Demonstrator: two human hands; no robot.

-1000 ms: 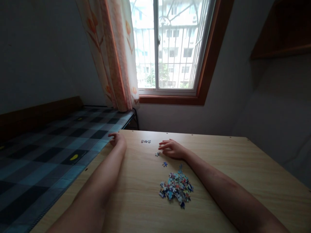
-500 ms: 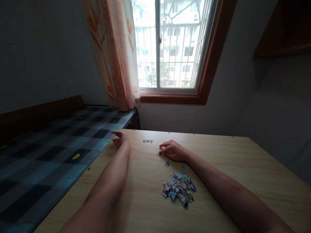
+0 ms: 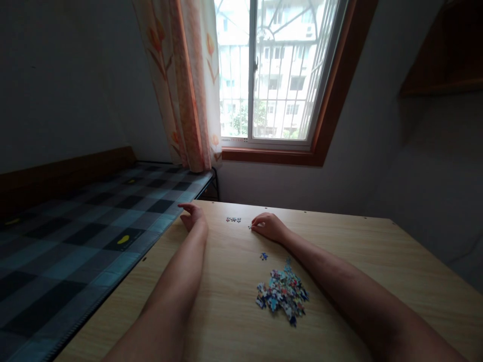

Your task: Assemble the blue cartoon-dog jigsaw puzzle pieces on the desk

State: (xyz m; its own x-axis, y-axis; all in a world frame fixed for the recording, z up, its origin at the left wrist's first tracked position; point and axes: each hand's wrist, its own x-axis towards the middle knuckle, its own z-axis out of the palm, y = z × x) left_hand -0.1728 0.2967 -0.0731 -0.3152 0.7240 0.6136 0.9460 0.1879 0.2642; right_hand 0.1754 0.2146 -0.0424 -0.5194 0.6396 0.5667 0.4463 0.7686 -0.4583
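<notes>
Between the thumb and fingers of my right hand (image 3: 269, 226) is a small puzzle piece (image 3: 250, 227), just above or touching the table. To its left lies a short row of joined puzzle pieces (image 3: 233, 219). My left hand (image 3: 193, 215) rests at the table's left edge, fingers apart and holding nothing. Nearer to me, a loose bluish piece or small group of pieces (image 3: 263, 256) lies alone. Closer still, a heap of mixed puzzle pieces (image 3: 283, 291) spreads between my forearms.
The pieces lie on a pale wooden table (image 3: 226, 301). Against its left side stands a bed with a checked cover (image 3: 109, 241). Beyond the far edge are a wall, a window (image 3: 279, 90) and a flowered curtain (image 3: 188, 100).
My right hand has moved slightly away from me with the puzzle piece, and its fingers have closed into a pinch. My left hand keeps its place; the view has shifted slightly.
</notes>
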